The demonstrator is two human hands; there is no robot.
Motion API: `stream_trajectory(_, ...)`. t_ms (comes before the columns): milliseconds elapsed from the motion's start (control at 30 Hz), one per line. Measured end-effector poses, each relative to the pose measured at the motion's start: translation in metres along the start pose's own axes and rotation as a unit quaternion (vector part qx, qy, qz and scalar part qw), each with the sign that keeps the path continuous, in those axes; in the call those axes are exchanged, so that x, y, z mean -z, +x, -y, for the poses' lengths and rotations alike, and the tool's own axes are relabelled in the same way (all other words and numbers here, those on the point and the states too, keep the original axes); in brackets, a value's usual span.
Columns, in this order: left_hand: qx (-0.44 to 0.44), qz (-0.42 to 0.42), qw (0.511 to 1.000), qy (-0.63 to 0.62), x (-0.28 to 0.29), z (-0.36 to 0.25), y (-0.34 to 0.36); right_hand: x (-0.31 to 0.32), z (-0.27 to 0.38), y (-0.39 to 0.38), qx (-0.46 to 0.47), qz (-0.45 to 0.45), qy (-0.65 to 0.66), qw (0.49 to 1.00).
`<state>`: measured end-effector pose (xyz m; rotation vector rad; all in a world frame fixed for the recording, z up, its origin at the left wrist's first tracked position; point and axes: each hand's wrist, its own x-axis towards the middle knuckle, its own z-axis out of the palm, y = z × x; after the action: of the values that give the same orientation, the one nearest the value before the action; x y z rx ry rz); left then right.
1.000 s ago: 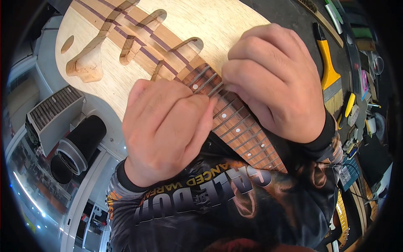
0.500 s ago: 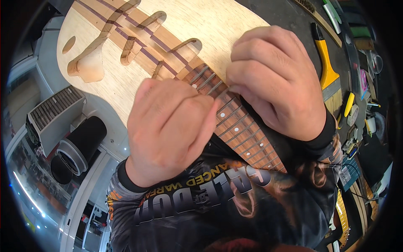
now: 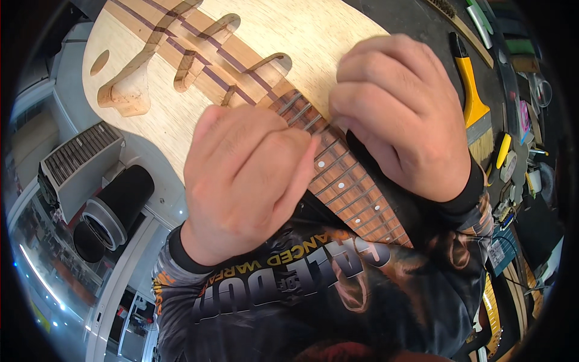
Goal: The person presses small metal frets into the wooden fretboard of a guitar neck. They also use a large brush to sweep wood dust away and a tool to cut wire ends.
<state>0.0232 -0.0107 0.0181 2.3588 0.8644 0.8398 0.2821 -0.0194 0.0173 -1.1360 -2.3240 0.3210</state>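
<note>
An unfinished pale-wood electric guitar body, with routed cavities and a striped brown and purple centre, lies in front of me. Its fretted fingerboard, reddish brown with white dots, slants down toward my chest. My left hand is closed over the upper frets, fingers curled under. Just to its right, my right hand is pinched above the fingerboard's far edge. Both sets of fingertips meet close together at one fret. Whatever they hold there is thin or small, and mostly hidden by the fingers.
On the dark bench at right lie a yellow-handled brush, a yellow tool and many small items. Another guitar neck sits at lower right. To the left stand a vented grey box and a black cylinder.
Both hands have shifted slightly up and to the right along the frets, still closed and close together. The guitar has hardly moved.
</note>
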Motion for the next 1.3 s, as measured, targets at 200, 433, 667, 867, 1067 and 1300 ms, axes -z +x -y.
stream_trajectory(200, 0.000, -0.029, 1.000, 0.005, -0.001, 0.003, -0.007, -0.002, 0.002, 0.003, -0.010, -0.006, 0.017, 1.000)
stream_trajectory(433, 0.006, -0.017, 1.000, 0.015, 0.003, 0.004, -0.006, -0.003, 0.005, 0.007, -0.001, 0.002, 0.012, 1.000)
stream_trajectory(667, 0.009, -0.009, 1.000, -0.017, 0.003, 0.001, -0.012, -0.002, 0.004, 0.005, 0.010, 0.004, 0.022, 1.000)
stream_trajectory(867, -0.004, -0.027, 1.000, 0.005, 0.002, 0.006, -0.005, -0.004, 0.003, 0.008, 0.007, -0.011, 0.003, 1.000)
stream_trajectory(1067, 0.007, -0.004, 1.000, -0.006, 0.006, 0.003, -0.005, -0.004, 0.004, 0.007, 0.013, -0.008, 0.014, 1.000)
stream_trajectory(1300, 0.036, -0.022, 0.999, 0.016, 0.004, 0.001, -0.005, 0.009, -0.009, 0.016, 0.019, -0.008, 0.036, 0.999)
